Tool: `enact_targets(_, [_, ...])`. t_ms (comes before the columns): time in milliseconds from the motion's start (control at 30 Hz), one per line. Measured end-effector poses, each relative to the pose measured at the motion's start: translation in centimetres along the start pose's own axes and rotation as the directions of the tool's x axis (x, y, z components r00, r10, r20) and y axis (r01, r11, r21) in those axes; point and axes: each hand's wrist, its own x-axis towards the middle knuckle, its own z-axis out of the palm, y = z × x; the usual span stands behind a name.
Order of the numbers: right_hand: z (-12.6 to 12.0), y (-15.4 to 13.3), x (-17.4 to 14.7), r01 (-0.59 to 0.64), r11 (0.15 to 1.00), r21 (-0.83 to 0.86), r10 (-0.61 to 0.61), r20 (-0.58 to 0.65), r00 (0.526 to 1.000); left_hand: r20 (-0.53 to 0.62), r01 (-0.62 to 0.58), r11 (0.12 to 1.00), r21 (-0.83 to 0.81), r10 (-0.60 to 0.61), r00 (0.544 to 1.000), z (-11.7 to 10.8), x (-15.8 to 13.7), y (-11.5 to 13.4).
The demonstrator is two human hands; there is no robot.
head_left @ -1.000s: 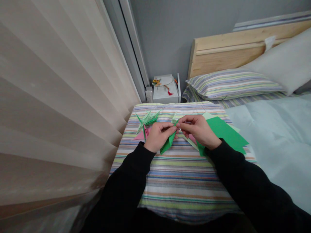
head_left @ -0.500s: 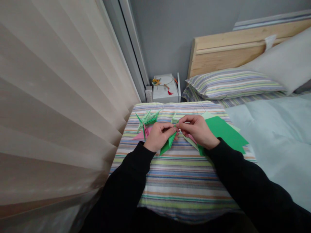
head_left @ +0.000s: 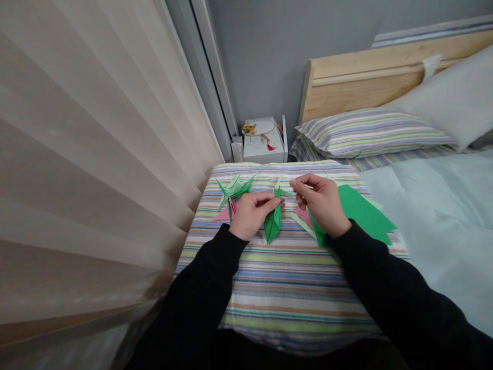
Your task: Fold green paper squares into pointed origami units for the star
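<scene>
My left hand pinches a folded green origami piece near its upper end, thumb on top. The piece is a narrow diamond shape, its lower point hanging towards me over the striped cloth. My right hand is a little to the right, apart from the piece, with loosely curled fingers and nothing visible in them. Beside my left hand lie folded origami cranes, light green and green, and a pink one. Under and beside my right hand are green paper sheets, with pink paper partly covered.
The striped cloth covers the table. A white bedside cabinet behind it bears scissors and a red tassel. A pleated curtain borders the left. On the right is a bed with a pale blue cover and a striped pillow.
My right hand has let go of the green origami piece and moved up and right. The piece has turned more upright in my left hand, showing its broad face.
</scene>
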Motion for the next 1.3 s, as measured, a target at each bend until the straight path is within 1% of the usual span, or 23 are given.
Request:
enact_targets(67, [0.06, 0.1, -0.15, 0.047, 0.997, -0.067, -0.043, 0.06, 0.997, -0.074, 0.029, 0.993, -0.112, -0.037, 0.997, -0.03, 0.14, -0.17])
enact_targets(133, [0.19, 0.16, -0.35, 0.134, 0.979, -0.152, -0.113, 0.14, 0.984, -0.127, 0.056, 0.974, -0.219, -0.085, 0.988, -0.02, 0.25, -0.21])
enact_targets(200, [0.32, 0.11, -0.57, 0.229, 0.943, -0.24, -0.184, 0.198, 0.963, -0.157, 0.052, 0.963, -0.263, -0.096, 0.983, 0.05, 0.32, -0.13])
enact_targets(267, [0.41, 0.03, -0.74, 0.263, 0.918, -0.296, -0.196, 0.235, 0.952, -0.174, 0.031, 0.961, -0.274, -0.081, 0.981, 0.16, 0.34, 0.05])
enact_targets(367, [0.47, -0.06, -0.84, 0.228, 0.924, -0.308, -0.14, 0.281, 0.949, -0.212, 0.001, 0.955, -0.298, -0.067, 0.975, 0.34, 0.29, 0.37])
enact_targets(433, [0.48, -0.05, -0.79, 0.226, 0.928, -0.298, -0.134, 0.299, 0.945, -0.237, -0.01, 0.953, -0.304, -0.066, 0.969, 0.39, 0.21, 0.54])
enact_targets(533, [0.48, 0.03, -0.65, 0.227, 0.938, -0.263, -0.139, 0.314, 0.939, -0.268, -0.022, 0.957, -0.289, -0.059, 0.962, 0.34, 0.1, 0.71])
enact_targets(700, [0.46, 0.26, -0.5, 0.147, 0.966, -0.214, -0.071, 0.328, 0.942, -0.315, -0.047, 0.956, -0.29, -0.049, 0.948, 0.2, 0.13, 0.67])
enact_targets(800, [0.49, 0.33, -0.51, 0.128, 0.971, -0.202, -0.058, 0.322, 0.945, -0.34, -0.051, 0.959, -0.278, -0.049, 0.939, 0.18, 0.27, 0.47])
enact_targets(900, [0.57, 0.28, -0.55, 0.115, 0.975, -0.191, -0.048, 0.324, 0.945, -0.34, -0.033, 0.964, -0.264, -0.061, 0.938, 0.16, 0.33, 0.3])
enact_targets(1000, [0.59, 0.15, -0.57, 0.126, 0.972, -0.198, -0.06, 0.31, 0.949, -0.307, -0.017, 0.959, -0.281, -0.073, 0.949, 0.18, 0.31, 0.24])
enact_targets(1100, [0.53, 0.05, -0.56, 0.14, 0.97, -0.199, -0.081, 0.279, 0.957, -0.291, -0.044, 0.952, -0.302, -0.048, 0.955, 0.2, 0.31, 0.24])
enact_targets(1167, [0.5, 0.05, -0.58, 0.15, 0.966, -0.21, -0.088, 0.28, 0.956, -0.303, -0.066, 0.962, -0.266, -0.019, 0.953, 0.19, 0.34, 0.24])
enact_targets(1300, [0.5, 0.15, -0.69, 0.212, 0.95, -0.228, -0.152, 0.255, 0.955, -0.315, -0.064, 0.994, -0.092, 0.032, 0.949, 0.15, 0.31, 0.33])
